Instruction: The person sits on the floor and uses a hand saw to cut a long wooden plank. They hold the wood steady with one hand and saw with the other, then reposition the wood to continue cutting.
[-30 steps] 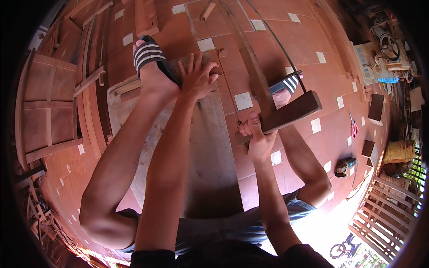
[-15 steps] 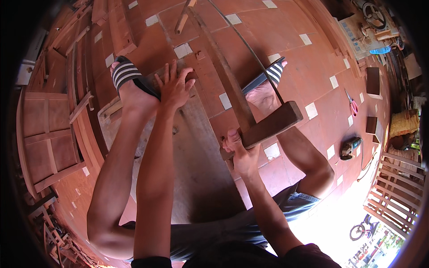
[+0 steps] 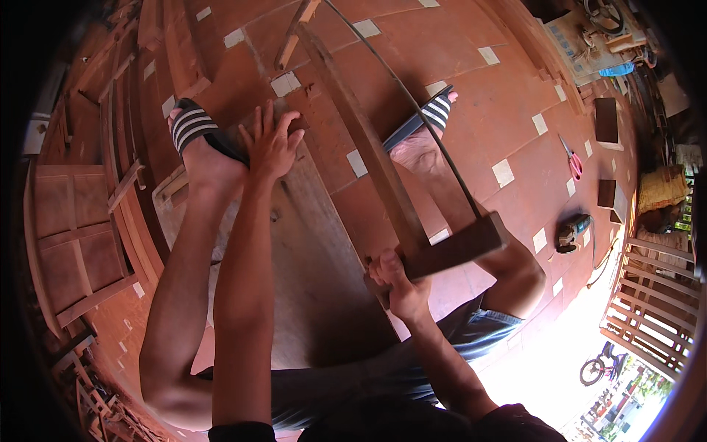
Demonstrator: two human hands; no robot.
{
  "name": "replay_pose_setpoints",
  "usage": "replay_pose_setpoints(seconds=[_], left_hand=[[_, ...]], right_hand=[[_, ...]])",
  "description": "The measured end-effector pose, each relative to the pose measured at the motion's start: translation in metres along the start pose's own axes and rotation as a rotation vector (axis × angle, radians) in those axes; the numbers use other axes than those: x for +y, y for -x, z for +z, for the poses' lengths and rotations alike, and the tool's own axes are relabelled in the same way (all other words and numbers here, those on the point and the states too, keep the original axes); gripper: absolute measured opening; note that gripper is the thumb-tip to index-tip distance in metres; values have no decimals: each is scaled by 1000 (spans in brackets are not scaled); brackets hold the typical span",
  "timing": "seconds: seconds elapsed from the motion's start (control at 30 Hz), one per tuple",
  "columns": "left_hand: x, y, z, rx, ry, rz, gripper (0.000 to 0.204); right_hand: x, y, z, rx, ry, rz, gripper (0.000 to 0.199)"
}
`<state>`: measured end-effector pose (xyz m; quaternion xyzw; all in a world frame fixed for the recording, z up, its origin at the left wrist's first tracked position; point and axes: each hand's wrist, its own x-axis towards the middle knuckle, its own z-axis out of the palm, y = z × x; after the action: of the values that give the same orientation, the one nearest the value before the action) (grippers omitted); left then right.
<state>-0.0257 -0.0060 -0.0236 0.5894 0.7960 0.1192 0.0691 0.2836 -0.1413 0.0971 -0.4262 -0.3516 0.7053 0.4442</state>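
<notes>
Two hands work a wooden frame saw over a wide plank on the floor. The frame saw runs from the top of the view down toward the person: a long wooden bar, a thin dark blade line beside it, and a thick end block at the near end. The right hand is clenched around the lower end of that block, fingers wrapped tight. The plank, grey-brown and worn, lies between the person's legs, and the saw crosses its right edge.

The left hand lies flat with its fingers spread on the far end of the plank, pressing down and gripping nothing. Just beside it, the left foot in a black sandal with white stripes rests at the plank's far left corner. The right foot, in a matching sandal, sits on the floor to the right of the saw bar.

The floor is red tile with small pale squares. On it, well apart to the right, lie red-handled scissors and a small power tool. Wooden panel frames rest along the left side.
</notes>
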Motion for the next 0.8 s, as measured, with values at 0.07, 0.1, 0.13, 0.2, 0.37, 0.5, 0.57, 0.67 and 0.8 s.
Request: replay_pose_setpoints(seconds=[0.07, 0.1, 0.13, 0.2, 0.37, 0.5, 0.57, 0.67, 0.8], left_hand=[[1, -2, -2, 3, -13, 7, 38], [2, -2, -2, -2, -24, 15, 38], [1, -1, 0, 16, -30, 27, 39], [-5, 2, 3, 54, -47, 47, 43], [12, 1, 2, 20, -19, 31, 38], [7, -1, 1, 45, -4, 23, 37], [3, 1, 0, 45, -4, 14, 36], [3, 4, -2, 52, 14, 6, 36], [3, 4, -2, 40, -38, 6, 38]], right_hand=[[-12, 35, -22, -54, 48, -28, 21], [-15, 47, -32, -121, 86, -71, 19], [-20, 52, -29, -126, 48, -79, 19], [-8, 29, -18, -75, -44, -25, 20], [26, -89, 31, -13, -114, -105, 24], [20, -86, 36, 7, -47, -104, 24], [18, -49, 15, 38, -24, -54, 24], [2, 23, -14, -46, 30, -76, 23], [-5, 72, -39, -119, 56, -147, 27]])
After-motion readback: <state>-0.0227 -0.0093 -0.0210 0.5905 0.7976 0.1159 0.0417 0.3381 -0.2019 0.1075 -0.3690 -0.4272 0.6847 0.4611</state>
